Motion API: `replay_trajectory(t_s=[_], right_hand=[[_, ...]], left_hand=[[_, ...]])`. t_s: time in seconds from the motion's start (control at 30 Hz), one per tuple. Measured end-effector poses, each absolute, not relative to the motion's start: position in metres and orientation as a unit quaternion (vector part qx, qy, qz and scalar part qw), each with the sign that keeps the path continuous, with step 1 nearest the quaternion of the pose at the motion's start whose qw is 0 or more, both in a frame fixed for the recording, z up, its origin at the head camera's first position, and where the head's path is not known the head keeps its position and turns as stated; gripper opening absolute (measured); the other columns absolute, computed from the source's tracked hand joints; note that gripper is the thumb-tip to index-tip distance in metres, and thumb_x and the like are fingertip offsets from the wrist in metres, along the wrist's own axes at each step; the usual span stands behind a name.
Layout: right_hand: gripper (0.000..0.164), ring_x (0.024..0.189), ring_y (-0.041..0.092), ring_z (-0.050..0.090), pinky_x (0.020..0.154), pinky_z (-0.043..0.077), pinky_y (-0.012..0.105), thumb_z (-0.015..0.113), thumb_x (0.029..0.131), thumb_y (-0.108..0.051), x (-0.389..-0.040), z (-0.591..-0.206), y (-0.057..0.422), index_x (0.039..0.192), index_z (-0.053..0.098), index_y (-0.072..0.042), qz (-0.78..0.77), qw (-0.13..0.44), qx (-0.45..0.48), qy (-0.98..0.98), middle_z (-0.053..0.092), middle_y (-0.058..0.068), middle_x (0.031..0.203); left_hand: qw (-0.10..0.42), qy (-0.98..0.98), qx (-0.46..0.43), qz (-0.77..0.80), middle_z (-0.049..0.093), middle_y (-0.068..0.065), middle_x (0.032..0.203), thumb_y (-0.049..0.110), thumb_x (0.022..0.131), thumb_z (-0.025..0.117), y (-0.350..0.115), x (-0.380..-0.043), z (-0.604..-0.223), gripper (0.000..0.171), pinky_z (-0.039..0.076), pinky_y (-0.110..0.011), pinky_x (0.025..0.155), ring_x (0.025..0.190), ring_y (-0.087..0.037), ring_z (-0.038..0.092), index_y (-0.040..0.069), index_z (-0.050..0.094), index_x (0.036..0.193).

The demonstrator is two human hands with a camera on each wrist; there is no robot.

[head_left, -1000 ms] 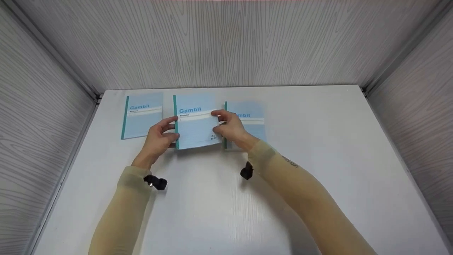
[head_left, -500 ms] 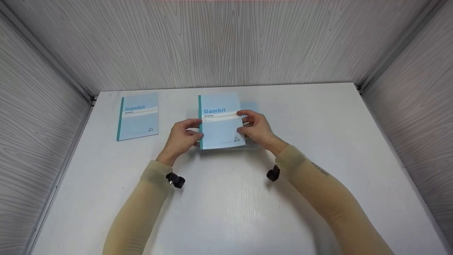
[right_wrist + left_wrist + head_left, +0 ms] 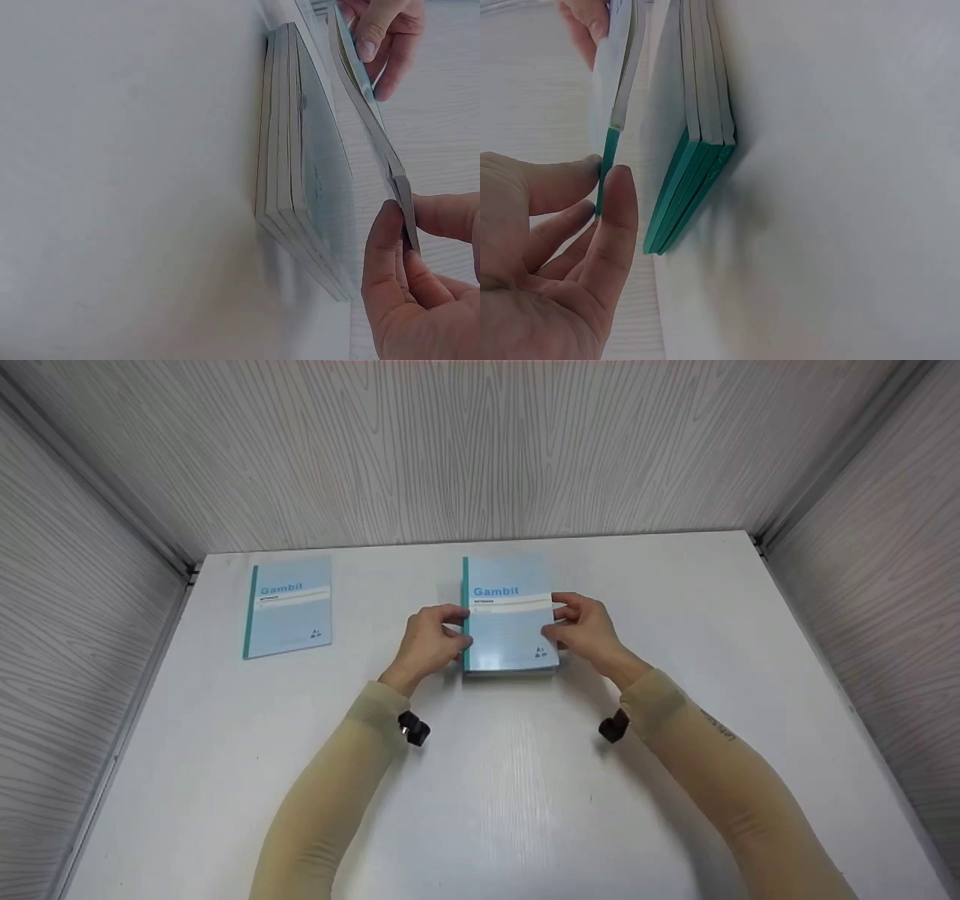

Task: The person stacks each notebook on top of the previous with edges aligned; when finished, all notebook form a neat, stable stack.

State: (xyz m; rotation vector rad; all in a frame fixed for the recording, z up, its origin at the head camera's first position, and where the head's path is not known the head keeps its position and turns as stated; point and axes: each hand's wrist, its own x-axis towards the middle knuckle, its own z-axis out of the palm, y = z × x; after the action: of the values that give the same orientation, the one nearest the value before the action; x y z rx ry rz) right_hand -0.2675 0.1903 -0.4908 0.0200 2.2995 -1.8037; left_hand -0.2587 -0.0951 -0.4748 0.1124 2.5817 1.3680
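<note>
Both hands hold a light blue notebook [image 3: 510,622] with a green spine, "Gambit" printed on its cover. My left hand [image 3: 431,641] pinches the spine edge, thumb on the cover and fingers behind. On the opposite edge, my right hand [image 3: 592,630] pinches the pages between thumb and fingers. Directly beneath lies a stack of notebooks [image 3: 697,150], its green spines lined up; the head view hides most of it. In both wrist views a gap shows between the held notebook [image 3: 367,112] and the stack [image 3: 289,142].
Another blue notebook [image 3: 289,607] lies by itself on the white table [image 3: 510,795] at the back left. Wood-grain panels [image 3: 480,450] enclose the table at the back and both sides. A small black camera [image 3: 414,727] is strapped to each wrist.
Both hands have carried the notebook to the right, from between the lone notebook and the stack to right over the stack. The grip on both edges stays the same.
</note>
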Motion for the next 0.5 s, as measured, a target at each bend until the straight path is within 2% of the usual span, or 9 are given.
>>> replay_trajectory(t_s=[0.17, 0.3, 0.5], right_hand=[[0.059, 0.097, 0.012, 0.077, 0.079, 0.068, 0.024, 0.077, 0.097, 0.001, -0.267, -0.498, 0.191, 0.154, 0.066, -0.005, -0.608, 0.109, 0.022, 0.786, 0.078, 0.018, 0.125], [0.057, 0.098, 0.015, 0.072, 0.079, 0.066, 0.021, 0.078, 0.097, -0.001, -0.267, -0.503, 0.191, 0.153, 0.068, -0.005, -0.588, 0.107, 0.032, 0.801, 0.072, 0.014, 0.124], [0.059, 0.102, 0.019, 0.065, 0.078, 0.06, 0.019, 0.08, 0.097, -0.004, -0.267, -0.508, 0.19, 0.154, 0.067, -0.009, -0.551, 0.102, 0.051, 0.826, 0.067, 0.011, 0.124]], left_hand=[[0.094, 0.907, 0.043, 0.408, 0.075, -0.014, 0.144, 0.008, 0.103, 0.076, -0.087, -0.259, -0.48, 0.046, 0.068, -0.04, 0.1, 0.117, -0.025, 0.078, 0.005, 0.07, 0.149], [0.088, 0.918, 0.043, 0.383, 0.075, -0.014, 0.144, 0.009, 0.103, 0.076, -0.084, -0.26, -0.484, 0.045, 0.066, -0.04, 0.105, 0.12, -0.025, 0.078, 0.005, 0.072, 0.147], [0.08, 0.928, 0.053, 0.359, 0.075, -0.014, 0.147, 0.01, 0.105, 0.076, -0.081, -0.259, -0.486, 0.044, 0.067, -0.04, 0.103, 0.118, -0.025, 0.078, 0.005, 0.072, 0.148]])
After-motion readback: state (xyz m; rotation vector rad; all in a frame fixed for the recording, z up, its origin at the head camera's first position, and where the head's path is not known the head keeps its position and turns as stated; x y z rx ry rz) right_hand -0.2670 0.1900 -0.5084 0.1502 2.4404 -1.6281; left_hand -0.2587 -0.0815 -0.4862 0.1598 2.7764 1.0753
